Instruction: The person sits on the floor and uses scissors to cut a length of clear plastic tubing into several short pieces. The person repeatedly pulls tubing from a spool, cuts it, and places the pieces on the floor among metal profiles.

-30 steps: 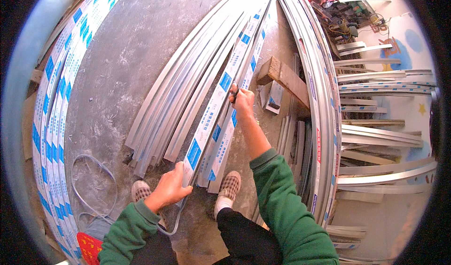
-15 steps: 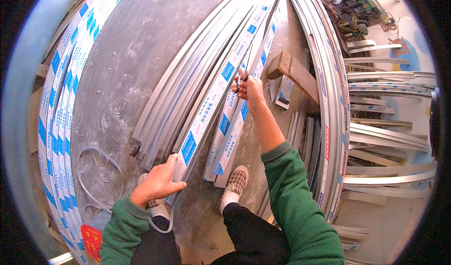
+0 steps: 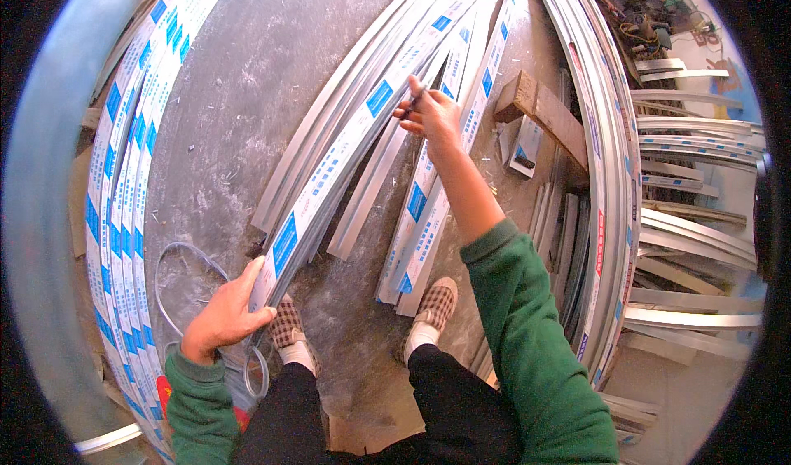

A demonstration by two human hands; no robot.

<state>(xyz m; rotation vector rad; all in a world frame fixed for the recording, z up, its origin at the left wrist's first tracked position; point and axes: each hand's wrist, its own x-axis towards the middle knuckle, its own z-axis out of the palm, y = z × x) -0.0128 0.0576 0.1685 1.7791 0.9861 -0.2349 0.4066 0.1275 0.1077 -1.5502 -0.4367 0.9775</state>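
One long strip in blue-and-white film slants across the middle, above silver strips on the floor. Left hand: grip narrow, thumb and fingers pinching the strip's near end. Right hand: grip closed round a small dark tool, type unclear, just beside the strip's right edge. More film-wrapped strips lie to the right. Beyond them, a wooden beam. Checked shoes below.

The strip looks smooth, film-faced; the bars, shiny metal; the block, rough wood.
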